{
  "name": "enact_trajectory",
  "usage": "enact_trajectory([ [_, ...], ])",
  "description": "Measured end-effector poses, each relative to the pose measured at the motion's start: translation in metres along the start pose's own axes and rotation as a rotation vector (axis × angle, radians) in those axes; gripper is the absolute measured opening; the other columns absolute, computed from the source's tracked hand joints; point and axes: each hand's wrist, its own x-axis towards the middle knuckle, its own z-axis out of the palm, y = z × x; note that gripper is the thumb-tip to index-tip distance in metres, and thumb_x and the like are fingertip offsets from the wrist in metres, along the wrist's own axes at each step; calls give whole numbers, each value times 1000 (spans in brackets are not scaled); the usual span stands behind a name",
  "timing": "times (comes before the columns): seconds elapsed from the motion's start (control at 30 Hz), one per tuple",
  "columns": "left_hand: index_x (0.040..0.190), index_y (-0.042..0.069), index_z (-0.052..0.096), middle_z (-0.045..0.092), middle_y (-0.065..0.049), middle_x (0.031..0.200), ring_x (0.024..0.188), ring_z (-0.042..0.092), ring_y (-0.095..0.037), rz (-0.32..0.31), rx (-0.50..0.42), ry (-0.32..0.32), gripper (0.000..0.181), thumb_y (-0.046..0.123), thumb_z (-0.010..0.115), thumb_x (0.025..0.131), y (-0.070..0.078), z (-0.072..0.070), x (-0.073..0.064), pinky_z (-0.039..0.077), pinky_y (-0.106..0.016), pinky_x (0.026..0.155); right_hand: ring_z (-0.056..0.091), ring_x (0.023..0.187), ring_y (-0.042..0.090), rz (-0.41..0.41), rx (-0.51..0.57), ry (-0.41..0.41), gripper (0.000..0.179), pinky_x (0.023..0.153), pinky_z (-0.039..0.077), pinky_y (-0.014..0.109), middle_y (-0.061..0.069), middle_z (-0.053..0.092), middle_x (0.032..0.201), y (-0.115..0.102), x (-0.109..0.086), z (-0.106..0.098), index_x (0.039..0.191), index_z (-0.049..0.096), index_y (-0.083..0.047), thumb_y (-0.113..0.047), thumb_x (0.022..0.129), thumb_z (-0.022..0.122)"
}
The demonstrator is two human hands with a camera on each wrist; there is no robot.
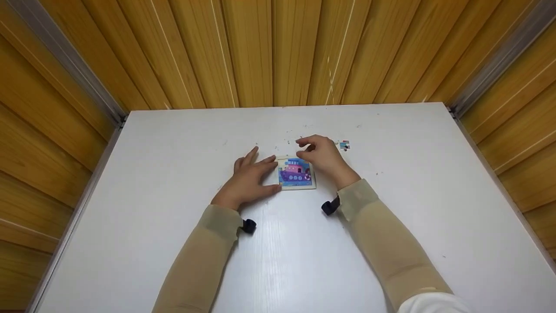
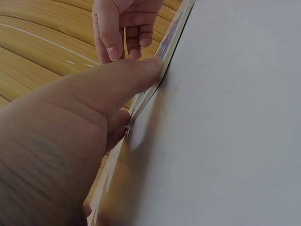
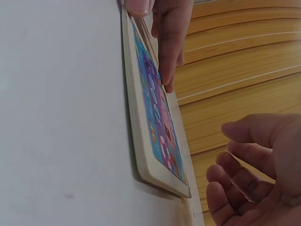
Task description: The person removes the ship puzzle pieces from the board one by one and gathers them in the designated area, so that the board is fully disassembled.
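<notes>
A small jigsaw puzzle in a pale wooden tray (image 1: 296, 188) lies on the white table, showing a pink and purple ship. A pale bare patch shows at the picture's upper left. My left hand (image 1: 251, 181) is spread along the tray's left side, thumb at the lower corner and fingertips at the upper one. In the left wrist view its thumb (image 2: 136, 73) presses on the tray's rim. Over the upper right corner hovers my right hand (image 1: 325, 155), fingers loosely bent and apart, nothing between them. In the right wrist view that hand (image 3: 268, 174) stands off the tray.
One loose jigsaw piece (image 1: 344, 145) lies just right of my right hand. Small dark specks dot the tabletop (image 1: 278, 261) behind the tray. Wood-patterned panels (image 1: 247, 52) rise at the table's back and sides.
</notes>
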Motion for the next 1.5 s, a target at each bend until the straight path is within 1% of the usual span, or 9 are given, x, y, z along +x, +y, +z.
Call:
enact_trajectory([
  [0.13, 169, 33, 56, 42, 19, 181, 181, -4, -22, -14, -4, -3, 81, 62, 80, 97, 1, 0, -1, 7, -62, 145, 66, 124, 30, 3, 4, -21, 46, 110, 58, 46, 13, 73, 146, 0, -1, 3, 151, 73, -10, -20, 106, 79],
  [0.27, 169, 33, 56, 41, 19, 182, 181, -4, -22, -13, -1, -2, 81, 63, 80, 97, 1, -1, -1, 8, -64, 144, 67, 123, 30, -8, -2, -43, 44, 113, 58, 48, 13, 74, 145, 1, -2, 6, 149, 74, -10, -19, 106, 79],
  [0.5, 168, 32, 57, 41, 19, 182, 181, -4, -22, -8, 0, -2, 81, 63, 80, 97, 1, -1, -1, 9, -64, 144, 66, 124, 31, -4, -18, -125, 40, 117, 57, 50, 13, 75, 140, 4, -2, 10, 143, 78, -10, -17, 104, 79],
  [0.67, 169, 30, 56, 41, 17, 182, 181, 2, -26, 7, 22, 1, 81, 62, 79, 98, 1, -2, -1, 9, -64, 144, 65, 124, 31, -12, -48, -150, 38, 118, 56, 51, 13, 74, 137, 5, -2, 13, 140, 79, -10, -14, 103, 80],
  [0.8, 170, 28, 55, 40, 15, 183, 181, 10, -28, 22, 42, -2, 81, 63, 77, 99, 1, -2, -1, 10, -64, 144, 66, 124, 31, -69, -115, -174, 36, 117, 55, 51, 13, 72, 136, 7, -2, 15, 138, 81, -9, -15, 102, 81],
  [0.93, 170, 25, 55, 40, 13, 184, 180, 14, -30, 36, 50, -6, 82, 63, 75, 100, 1, -3, -2, 12, -62, 144, 64, 123, 31, -125, -175, -188, 33, 117, 53, 50, 14, 69, 134, 8, -2, 17, 135, 83, -10, -16, 103, 80],
  [1.2, 170, 25, 55, 41, 11, 184, 179, 16, -29, 49, 79, -9, 81, 63, 74, 101, 1, -3, 0, 11, -63, 144, 62, 124, 31, -127, -195, -199, 30, 119, 51, 53, 13, 66, 132, 8, -2, 18, 135, 84, -13, -16, 106, 77],
  [1.3, 170, 25, 54, 41, 11, 184, 180, 15, -29, 49, 85, -13, 82, 63, 73, 100, 1, -3, 0, 11, -64, 144, 61, 126, 32, -137, -222, -209, 31, 121, 50, 53, 13, 64, 134, 8, -2, 20, 137, 83, -14, -18, 108, 75],
  [1.5, 169, 24, 55, 41, 11, 184, 179, 16, -29, 48, 76, -13, 82, 63, 74, 100, 2, -4, -1, 12, -64, 144, 60, 128, 35, -170, -271, -220, 34, 120, 49, 56, 17, 63, 135, 6, -2, 22, 142, 80, -14, -16, 108, 73],
])
